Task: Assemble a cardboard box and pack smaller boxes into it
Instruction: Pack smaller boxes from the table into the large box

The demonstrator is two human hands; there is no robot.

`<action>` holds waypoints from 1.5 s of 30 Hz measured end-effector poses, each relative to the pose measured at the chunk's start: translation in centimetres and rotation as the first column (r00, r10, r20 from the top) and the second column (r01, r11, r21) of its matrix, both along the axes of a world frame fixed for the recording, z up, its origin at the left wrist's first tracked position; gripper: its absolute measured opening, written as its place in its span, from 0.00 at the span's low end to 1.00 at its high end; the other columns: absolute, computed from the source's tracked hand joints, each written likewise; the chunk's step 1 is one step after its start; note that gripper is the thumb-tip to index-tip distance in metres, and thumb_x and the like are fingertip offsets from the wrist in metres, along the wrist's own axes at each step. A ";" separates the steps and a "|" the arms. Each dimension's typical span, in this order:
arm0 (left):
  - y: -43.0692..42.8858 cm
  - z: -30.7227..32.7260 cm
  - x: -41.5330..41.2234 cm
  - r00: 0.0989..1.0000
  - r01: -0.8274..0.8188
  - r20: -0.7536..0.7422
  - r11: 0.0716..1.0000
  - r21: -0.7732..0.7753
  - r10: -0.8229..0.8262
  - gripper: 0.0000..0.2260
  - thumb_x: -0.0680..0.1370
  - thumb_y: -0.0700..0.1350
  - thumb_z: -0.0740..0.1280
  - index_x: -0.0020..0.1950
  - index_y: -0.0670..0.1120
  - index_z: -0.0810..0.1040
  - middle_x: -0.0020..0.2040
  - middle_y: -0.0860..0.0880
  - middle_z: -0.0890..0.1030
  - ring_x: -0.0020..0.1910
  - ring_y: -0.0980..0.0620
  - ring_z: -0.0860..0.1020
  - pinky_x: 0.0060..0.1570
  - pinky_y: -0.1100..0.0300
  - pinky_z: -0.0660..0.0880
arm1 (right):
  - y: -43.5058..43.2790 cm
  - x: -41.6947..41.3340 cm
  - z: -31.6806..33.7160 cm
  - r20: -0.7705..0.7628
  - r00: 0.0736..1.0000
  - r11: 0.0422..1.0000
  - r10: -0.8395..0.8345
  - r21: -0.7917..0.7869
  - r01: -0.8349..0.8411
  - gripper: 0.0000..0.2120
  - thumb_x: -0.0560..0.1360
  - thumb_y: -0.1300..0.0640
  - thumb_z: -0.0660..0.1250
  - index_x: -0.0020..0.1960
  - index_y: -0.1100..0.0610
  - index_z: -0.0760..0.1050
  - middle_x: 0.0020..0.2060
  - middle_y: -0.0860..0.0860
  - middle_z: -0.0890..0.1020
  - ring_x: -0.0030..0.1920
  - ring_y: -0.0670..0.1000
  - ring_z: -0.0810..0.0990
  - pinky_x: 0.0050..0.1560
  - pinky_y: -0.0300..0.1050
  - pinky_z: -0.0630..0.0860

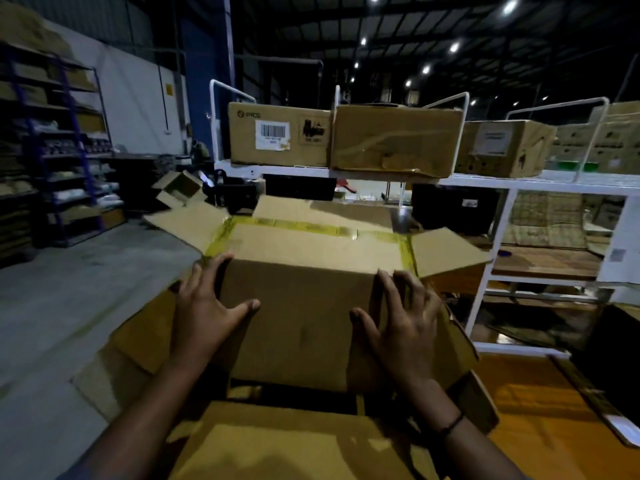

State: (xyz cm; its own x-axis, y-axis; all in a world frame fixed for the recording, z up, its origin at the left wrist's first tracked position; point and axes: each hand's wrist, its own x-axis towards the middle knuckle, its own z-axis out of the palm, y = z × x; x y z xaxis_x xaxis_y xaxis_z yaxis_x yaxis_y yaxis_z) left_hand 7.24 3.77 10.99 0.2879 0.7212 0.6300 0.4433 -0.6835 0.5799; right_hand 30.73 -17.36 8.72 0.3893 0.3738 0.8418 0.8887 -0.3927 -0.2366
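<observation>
Dim warehouse, a loaded white rack (519, 183) beyond the hands. The open-flapped cardboard box (301, 306) sits directly ahead between them, its long axis running left to right. Left hand (207, 306) and right hand (405, 323) press spread, uncurled fingers against its near corners — both equally close.

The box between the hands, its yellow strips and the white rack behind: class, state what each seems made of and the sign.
Box: brown cardboard, matte, with creased flaps. Yellow strips: probably plastic packing tape, glossy, catching light. White rack: likely painted metal, thin straight bars, smooth finish.
</observation>
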 end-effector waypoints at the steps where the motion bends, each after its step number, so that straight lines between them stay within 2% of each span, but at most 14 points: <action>1: 0.1 -2.0 -0.1 1.000 0.016 -0.002 0.997 -0.076 -0.016 0.40 0.66 0.54 0.83 0.73 0.63 0.67 0.73 0.43 0.73 0.70 0.36 0.72 0.58 0.39 0.79 | -0.1 0.2 -1.9 -0.015 1.000 0.998 0.006 -0.060 -0.007 0.38 0.71 0.41 0.78 0.77 0.50 0.70 0.72 0.59 0.69 0.65 0.68 0.69 0.51 0.65 0.80; 4: -0.3 -7.5 -0.4 0.992 0.054 -0.097 0.959 -0.277 -0.084 0.32 0.69 0.53 0.82 0.68 0.60 0.69 0.67 0.49 0.73 0.64 0.42 0.75 0.53 0.46 0.79 | -1.2 1.1 -7.6 -0.123 0.992 0.945 0.031 -0.319 -0.069 0.45 0.73 0.43 0.77 0.82 0.43 0.57 0.72 0.58 0.68 0.63 0.62 0.73 0.47 0.59 0.84; 7: -1.5 -11.2 -1.1 0.975 0.014 -0.197 0.906 -0.423 -0.106 0.29 0.70 0.56 0.80 0.65 0.60 0.69 0.62 0.48 0.76 0.59 0.45 0.77 0.53 0.49 0.79 | -2.5 1.3 -10.8 -0.290 0.957 0.825 0.017 -0.537 -0.177 0.45 0.79 0.37 0.67 0.83 0.37 0.39 0.80 0.53 0.60 0.72 0.56 0.72 0.60 0.50 0.81; 11: -2.4 -12.8 -1.7 0.949 -0.100 -0.314 0.901 -0.422 -0.042 0.30 0.72 0.60 0.76 0.67 0.62 0.62 0.64 0.44 0.77 0.60 0.43 0.78 0.55 0.47 0.80 | -2.5 -0.5 -9.8 -0.369 0.926 0.827 -0.077 -0.542 -0.147 0.42 0.79 0.29 0.58 0.83 0.40 0.40 0.81 0.51 0.58 0.64 0.50 0.79 0.53 0.42 0.82; 16: -3.9 -10.2 -0.9 0.805 -0.322 -0.568 0.930 -0.178 0.170 0.44 0.76 0.71 0.64 0.83 0.52 0.50 0.81 0.34 0.35 0.78 0.28 0.58 0.70 0.40 0.70 | -1.6 -0.1 -8.2 -0.427 0.883 0.788 -0.196 -0.605 -0.117 0.48 0.78 0.28 0.59 0.84 0.48 0.38 0.80 0.57 0.61 0.66 0.55 0.78 0.49 0.43 0.82; 19: -2.9 -8.3 -0.5 0.807 -0.208 -0.588 0.957 -0.200 0.053 0.44 0.77 0.74 0.57 0.84 0.52 0.47 0.83 0.42 0.35 0.80 0.30 0.50 0.73 0.37 0.65 | -1.0 0.3 -7.0 -0.602 0.784 0.872 -0.152 -0.455 -0.181 0.47 0.77 0.31 0.65 0.84 0.49 0.44 0.67 0.52 0.77 0.58 0.51 0.81 0.46 0.43 0.81; 23: -1.5 -6.8 0.3 0.796 0.028 -0.587 0.977 -0.211 -0.149 0.40 0.79 0.74 0.51 0.85 0.57 0.45 0.85 0.50 0.40 0.83 0.38 0.43 0.78 0.36 0.54 | -2.2 0.3 -5.5 -0.879 0.439 0.960 0.185 0.067 -0.271 0.34 0.81 0.37 0.63 0.81 0.47 0.57 0.57 0.49 0.81 0.50 0.51 0.84 0.47 0.52 0.85; 27: -2.7 -5.5 0.9 0.838 0.064 -0.539 0.996 -0.053 -0.083 0.34 0.81 0.72 0.43 0.82 0.57 0.61 0.83 0.49 0.62 0.82 0.42 0.53 0.79 0.39 0.47 | -4.2 -1.0 -4.6 -0.906 0.207 0.930 0.368 0.356 -0.097 0.26 0.82 0.34 0.57 0.53 0.54 0.82 0.46 0.53 0.87 0.45 0.54 0.86 0.46 0.54 0.83; 29: -3.8 -4.5 0.8 0.868 0.013 -0.497 1.000 0.017 -0.003 0.38 0.81 0.73 0.40 0.63 0.52 0.82 0.61 0.46 0.84 0.66 0.44 0.77 0.74 0.41 0.63 | -5.1 -1.7 -4.5 -0.900 0.243 0.933 0.361 0.348 -0.097 0.30 0.84 0.37 0.58 0.40 0.59 0.82 0.34 0.51 0.86 0.37 0.50 0.85 0.41 0.48 0.78; 32: -4.9 -3.5 0.2 0.815 -0.047 -0.579 0.994 -0.100 -0.020 0.34 0.79 0.75 0.51 0.38 0.48 0.80 0.35 0.49 0.80 0.35 0.50 0.79 0.44 0.51 0.81 | -5.8 -2.3 -5.0 -0.860 0.411 0.947 0.301 0.221 -0.232 0.28 0.78 0.36 0.66 0.38 0.60 0.84 0.34 0.53 0.85 0.37 0.51 0.84 0.43 0.47 0.77; 36: -5.2 -5.0 -0.7 0.594 0.076 -0.731 0.927 -0.367 -0.337 0.23 0.76 0.71 0.65 0.60 0.56 0.80 0.59 0.51 0.83 0.55 0.51 0.81 0.54 0.54 0.78 | -5.4 -2.0 -6.3 -0.728 0.685 0.815 0.022 -0.383 -0.434 0.21 0.75 0.35 0.71 0.63 0.45 0.81 0.62 0.43 0.81 0.63 0.45 0.78 0.61 0.46 0.78; 39: -4.7 -8.2 -0.9 0.356 0.072 -0.833 0.901 -0.428 -0.424 0.54 0.65 0.85 0.48 0.85 0.56 0.52 0.84 0.48 0.57 0.82 0.43 0.56 0.79 0.44 0.56 | -4.8 -2.3 -7.8 -0.599 0.793 0.589 -0.111 -0.682 -0.433 0.37 0.76 0.28 0.63 0.81 0.40 0.60 0.81 0.44 0.61 0.83 0.53 0.48 0.80 0.64 0.47; 41: -4.7 -10.0 -0.8 0.351 0.080 -0.842 0.909 -0.410 -0.410 0.64 0.54 0.88 0.36 0.85 0.56 0.42 0.86 0.47 0.46 0.84 0.41 0.43 0.80 0.40 0.42 | -4.4 -2.5 -8.3 -0.581 0.801 0.583 -0.145 -0.704 -0.405 0.41 0.76 0.26 0.60 0.83 0.41 0.55 0.84 0.45 0.55 0.83 0.51 0.41 0.79 0.66 0.38; 45: -4.3 -11.8 -0.9 0.413 0.132 -0.811 0.908 -0.398 -0.415 0.58 0.59 0.86 0.37 0.84 0.59 0.41 0.85 0.47 0.46 0.83 0.40 0.40 0.78 0.38 0.35 | -3.6 -3.0 -8.4 -0.427 0.881 0.540 -0.206 -0.800 -0.262 0.48 0.73 0.19 0.50 0.84 0.45 0.52 0.85 0.50 0.49 0.83 0.55 0.38 0.77 0.69 0.35</action>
State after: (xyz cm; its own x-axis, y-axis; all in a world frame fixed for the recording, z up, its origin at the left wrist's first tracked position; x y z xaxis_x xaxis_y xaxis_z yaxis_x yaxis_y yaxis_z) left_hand 6.33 -0.57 -0.80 0.7818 0.5712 -0.2500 0.6154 -0.7715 0.1617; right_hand 27.69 -20.95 0.33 0.5776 0.8089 -0.1103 0.7919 -0.5879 -0.1651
